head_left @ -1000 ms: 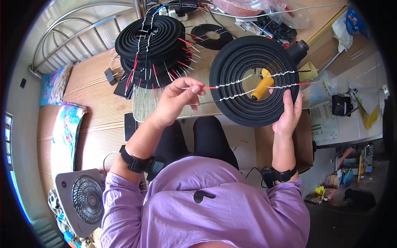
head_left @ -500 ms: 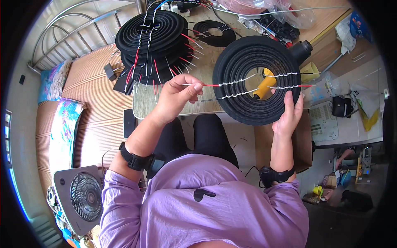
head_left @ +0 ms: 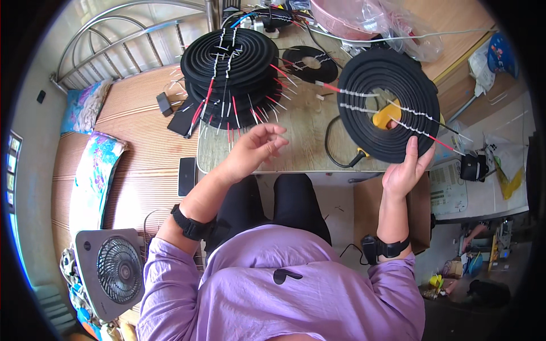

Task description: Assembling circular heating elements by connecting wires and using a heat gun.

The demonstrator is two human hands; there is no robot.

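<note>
My right hand (head_left: 405, 170) grips the lower right rim of a flat black ring-shaped wire coil (head_left: 359, 126), tilted above the table's right side. White twisted ties cross its rings on both sides. Red and black leads with pale ends stick out left and right. My left hand (head_left: 259, 149) is empty, fingers loosely bent and apart, left of the coil over the table's front edge. Through the coil's centre shows part of a yellow tool (head_left: 387, 115), its kind mostly hidden. Behind my left hand stands a stack of similar coils (head_left: 230, 59), bristling with red, black and white wire ends.
A smaller black coil (head_left: 310, 64) lies beyond the stack. A black cord (head_left: 330, 150) loops across the wooden table (head_left: 301, 122). At the back are a pink basket (head_left: 341, 20) and plastic bags (head_left: 418, 42). A phone (head_left: 186, 177) and a fan (head_left: 116, 270) are on the left.
My left hand has let go of the red lead and now sits apart from the coil. The coil has shifted right and turned in my right hand, uncovering the black cord.
</note>
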